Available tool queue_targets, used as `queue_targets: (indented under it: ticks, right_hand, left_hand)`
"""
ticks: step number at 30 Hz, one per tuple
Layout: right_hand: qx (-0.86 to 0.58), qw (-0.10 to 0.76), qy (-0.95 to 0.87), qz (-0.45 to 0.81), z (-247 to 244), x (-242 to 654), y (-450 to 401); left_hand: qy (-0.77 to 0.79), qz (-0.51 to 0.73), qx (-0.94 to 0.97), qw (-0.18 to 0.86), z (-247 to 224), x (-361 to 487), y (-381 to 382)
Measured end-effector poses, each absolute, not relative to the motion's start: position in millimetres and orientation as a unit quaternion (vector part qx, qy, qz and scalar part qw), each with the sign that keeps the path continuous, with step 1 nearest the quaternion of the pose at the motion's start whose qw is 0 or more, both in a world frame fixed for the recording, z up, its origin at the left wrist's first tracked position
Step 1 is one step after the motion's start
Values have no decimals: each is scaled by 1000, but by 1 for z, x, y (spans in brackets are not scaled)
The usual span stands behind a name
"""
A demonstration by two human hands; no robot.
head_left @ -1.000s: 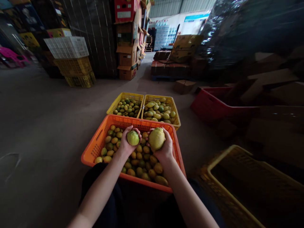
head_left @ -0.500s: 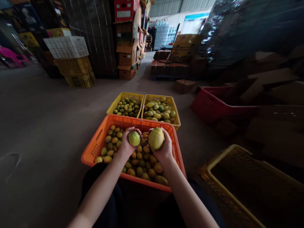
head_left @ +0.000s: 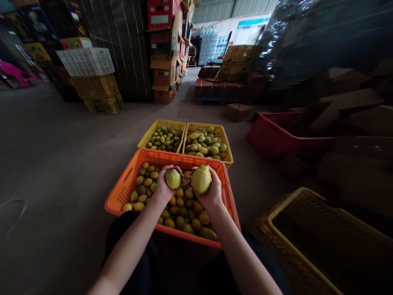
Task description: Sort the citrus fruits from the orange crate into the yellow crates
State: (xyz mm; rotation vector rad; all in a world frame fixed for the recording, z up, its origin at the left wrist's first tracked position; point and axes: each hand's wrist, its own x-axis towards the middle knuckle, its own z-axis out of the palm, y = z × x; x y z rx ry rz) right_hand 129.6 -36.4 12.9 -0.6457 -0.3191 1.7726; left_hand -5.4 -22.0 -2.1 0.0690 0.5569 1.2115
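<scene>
My left hand [head_left: 164, 187] holds a small round green fruit [head_left: 173, 179], its fingers curled round the far side. In my right hand [head_left: 213, 192] lies a larger yellow-green fruit [head_left: 201, 180] with a bumpy skin. Both hands are side by side, a small gap apart, above an orange crate [head_left: 123, 192] that holds many yellow, green and brownish fruits [head_left: 181, 211]. Beyond it, touching each other, stand a left yellow crate [head_left: 147, 132] of small greenish fruits and a right yellow crate [head_left: 227, 153] of larger yellow-green ones.
To the right are a red crate [head_left: 267, 137] and a large yellow crate [head_left: 288, 246]. Stacked crates [head_left: 95, 84] stand at the back left, a column of cardboard boxes [head_left: 162, 76] behind. A loose carton [head_left: 237, 111] lies on the floor, near a loaded pallet [head_left: 215, 99].
</scene>
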Motion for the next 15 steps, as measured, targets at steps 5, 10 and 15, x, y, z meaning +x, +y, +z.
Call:
queue_targets:
  ticks: [5,10,15]
  right_hand:
    - [-267,570,-124,767,12,130,-36]
    - [-273,572,-133,762,10,130,-36]
    - [-307,567,-123,754,12,130,-36]
  left_hand:
    - [250,562,25,788,-3,-6,-22]
    - [250,563,17,787,-3,-5,-22]
    - [240,568,3,787,-4,-5,-21]
